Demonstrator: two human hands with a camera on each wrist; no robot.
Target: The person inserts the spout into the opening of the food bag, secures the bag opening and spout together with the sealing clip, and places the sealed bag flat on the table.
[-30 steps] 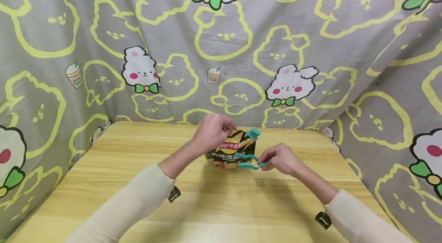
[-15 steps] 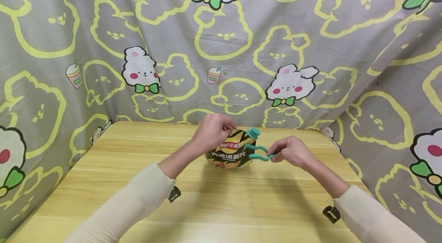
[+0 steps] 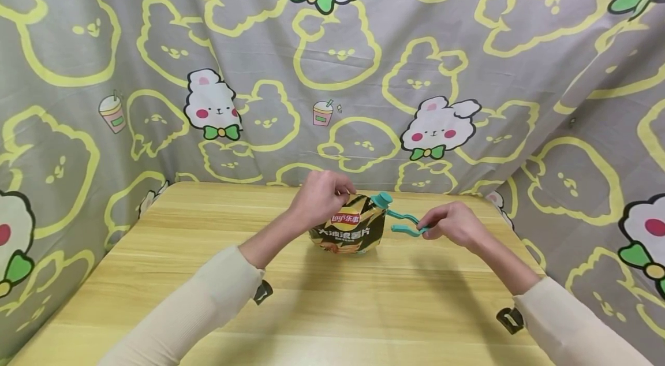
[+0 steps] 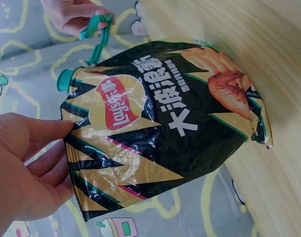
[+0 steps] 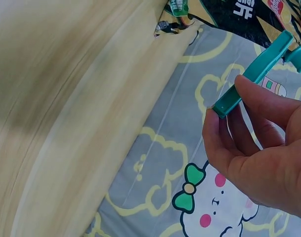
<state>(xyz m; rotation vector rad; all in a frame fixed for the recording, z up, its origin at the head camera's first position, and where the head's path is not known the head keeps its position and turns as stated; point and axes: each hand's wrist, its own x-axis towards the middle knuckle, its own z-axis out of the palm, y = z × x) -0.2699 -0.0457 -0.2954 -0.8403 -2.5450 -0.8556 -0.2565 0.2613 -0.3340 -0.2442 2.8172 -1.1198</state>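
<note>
A black and gold Lay's chip bag [image 3: 358, 226] stands at the back of the table. My left hand [image 3: 319, 197] pinches its top edge, thumb in front in the left wrist view. At the bag's top right corner sits a teal screw cap [image 3: 382, 200]. My right hand [image 3: 453, 226] holds one end of a teal bag clip [image 3: 407, 231] between thumb and fingers. The clip's two arms are spread and point left toward the bag, near the cap. Whether an arm touches bag or cap, I cannot tell. In the right wrist view, the clip [image 5: 256, 66] slants up toward the cap.
The light wood table [image 3: 332, 308] reaches back to a grey curtain [image 3: 260, 54] with yellow outlines and white rabbit prints. The curtain encloses the back and both sides. A dark wrist device [image 3: 262, 292] sits at each sleeve cuff.
My right hand has drawn the clip to the right and slightly back, from in front of the bag to its right side. The left hand, bag and cap have stayed put.
</note>
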